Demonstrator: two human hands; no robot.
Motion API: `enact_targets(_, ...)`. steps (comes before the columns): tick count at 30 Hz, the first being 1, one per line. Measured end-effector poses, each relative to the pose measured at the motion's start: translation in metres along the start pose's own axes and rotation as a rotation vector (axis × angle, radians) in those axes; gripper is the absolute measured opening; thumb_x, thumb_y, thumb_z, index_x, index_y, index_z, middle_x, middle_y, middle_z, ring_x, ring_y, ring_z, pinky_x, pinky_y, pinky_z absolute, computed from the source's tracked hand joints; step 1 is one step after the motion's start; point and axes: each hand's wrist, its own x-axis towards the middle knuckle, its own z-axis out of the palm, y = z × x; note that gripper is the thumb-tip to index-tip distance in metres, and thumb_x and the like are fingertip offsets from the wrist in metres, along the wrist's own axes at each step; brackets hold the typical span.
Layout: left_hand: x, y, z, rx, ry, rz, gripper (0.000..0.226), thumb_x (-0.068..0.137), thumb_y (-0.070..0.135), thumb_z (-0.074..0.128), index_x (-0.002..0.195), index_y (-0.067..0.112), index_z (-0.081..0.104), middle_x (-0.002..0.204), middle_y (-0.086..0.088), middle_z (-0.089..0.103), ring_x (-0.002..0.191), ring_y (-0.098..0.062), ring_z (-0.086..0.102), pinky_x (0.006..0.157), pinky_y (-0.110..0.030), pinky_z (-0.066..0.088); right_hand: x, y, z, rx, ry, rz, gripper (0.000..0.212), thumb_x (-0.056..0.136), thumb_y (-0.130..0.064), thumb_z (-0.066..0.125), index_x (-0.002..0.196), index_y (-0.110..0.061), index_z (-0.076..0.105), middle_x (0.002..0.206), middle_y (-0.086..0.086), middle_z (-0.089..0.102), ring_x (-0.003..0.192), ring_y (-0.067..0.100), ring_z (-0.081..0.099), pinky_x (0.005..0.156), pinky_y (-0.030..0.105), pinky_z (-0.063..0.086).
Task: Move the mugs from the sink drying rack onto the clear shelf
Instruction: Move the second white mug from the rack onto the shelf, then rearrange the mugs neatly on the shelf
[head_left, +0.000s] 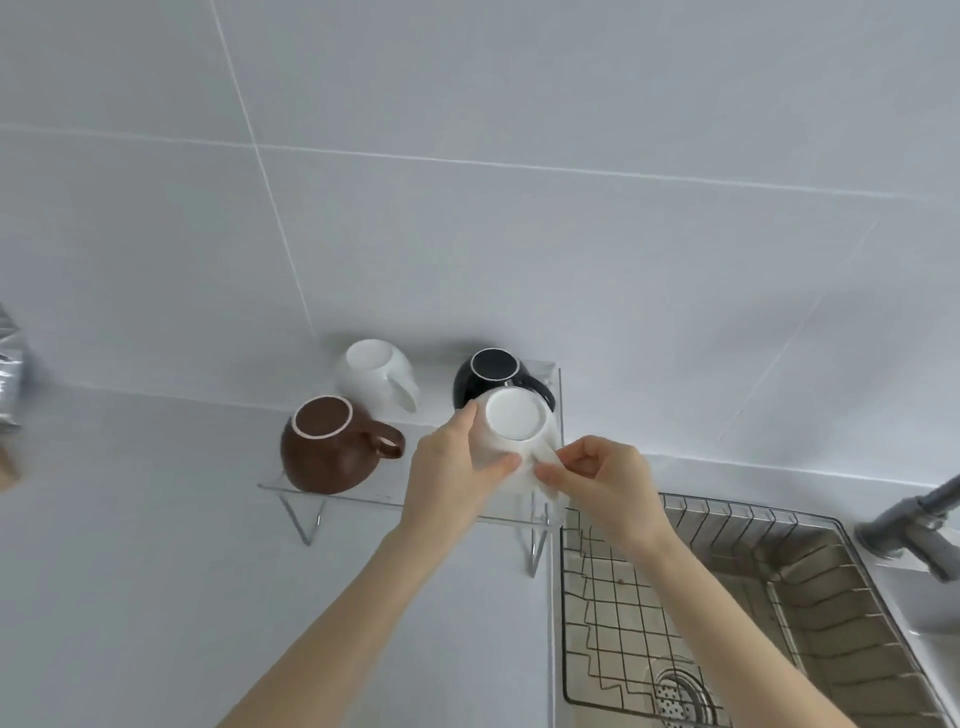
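Observation:
A clear shelf (358, 494) stands on the counter left of the sink. Three mugs rest upside down on it: a brown mug (324, 447) front left, a white mug (375, 375) at the back, a black mug (485, 374) back right. I hold a second white mug (511, 423) upside down over the shelf's front right corner. My left hand (454, 467) grips its left side. My right hand (605, 480) pinches its handle on the right. The wire drying rack (649, 603) in the sink holds no mugs that I can see.
A steel sink (810, 587) with a drain (680, 696) lies at the lower right. A grey faucet (914, 525) juts in from the right edge. A silver object (10, 379) sits at the far left. White tiled wall behind, white counter below.

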Motion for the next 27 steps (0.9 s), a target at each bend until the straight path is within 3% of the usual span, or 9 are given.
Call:
enact_targets(3,0.000,-0.015,-0.008,0.004,-0.007,-0.067,0.060,0.070,0.027,0.075,0.123,0.013,0.050,0.109,-0.007,0.066,0.104,-0.027,0.059,0.087,-0.034,0.046,0.004,-0.001,0.019,-0.023,-0.033,0.017,0.016,0.072,-0.019,0.074,0.075,-0.005,0.066,0.069,0.012,0.074,0.047,0.001,0.052,0.044,0.007,0.037)
enact_targets(6,0.002,-0.028,-0.011,0.018,-0.017,-0.094,0.053,0.069,0.029,0.074,0.113,0.010,0.053,0.099,-0.009,0.068,0.096,-0.031,0.059,0.083,-0.039,0.048,0.007,0.000,0.029,-0.056,-0.055,0.032,0.019,0.072,-0.021,0.074,0.076,-0.005,0.066,0.067,0.009,0.073,0.053,0.007,0.053,0.046,0.009,0.038)
enact_targets(11,0.002,-0.040,-0.011,0.035,-0.018,-0.118,0.048,0.069,0.032,0.074,0.106,0.009,0.054,0.091,-0.013,0.066,0.090,-0.034,0.057,0.077,-0.040,0.046,0.011,0.004,0.038,-0.084,-0.085,0.033,0.017,0.073,-0.020,0.074,0.076,-0.005,0.065,0.057,0.002,0.066,0.039,-0.002,0.045,0.040,0.006,0.033)
enact_targets(17,0.003,-0.043,-0.009,0.038,0.006,-0.109,0.049,0.070,0.033,0.073,0.108,0.010,0.054,0.091,-0.014,0.067,0.091,-0.034,0.059,0.081,-0.042,0.049,0.016,0.007,0.038,-0.082,-0.094,0.033,0.015,0.073,-0.021,0.074,0.074,-0.009,0.065,0.062,0.002,0.068,0.041,-0.004,0.048,0.043,0.005,0.035)
enact_targets(23,0.007,-0.047,-0.012,-0.011,-0.012,-0.105,0.060,0.064,0.031,0.078,0.115,0.009,0.055,0.113,-0.009,0.065,0.107,-0.027,0.057,0.093,-0.038,0.046,0.016,0.008,0.037,-0.080,-0.127,0.022,0.011,0.073,-0.021,0.073,0.073,-0.017,0.062,0.067,-0.002,0.070,0.048,-0.008,0.054,0.048,0.002,0.038)
enact_targets(27,0.026,-0.049,-0.025,-0.087,-0.145,-0.160,0.082,0.058,0.032,0.083,0.129,0.019,0.044,0.127,0.003,0.049,0.122,-0.018,0.045,0.106,-0.037,0.037,0.012,0.014,0.039,-0.034,-0.072,-0.042,0.011,0.073,-0.016,0.074,0.081,-0.014,0.066,0.074,-0.005,0.071,0.070,0.000,0.066,0.063,0.006,0.049)
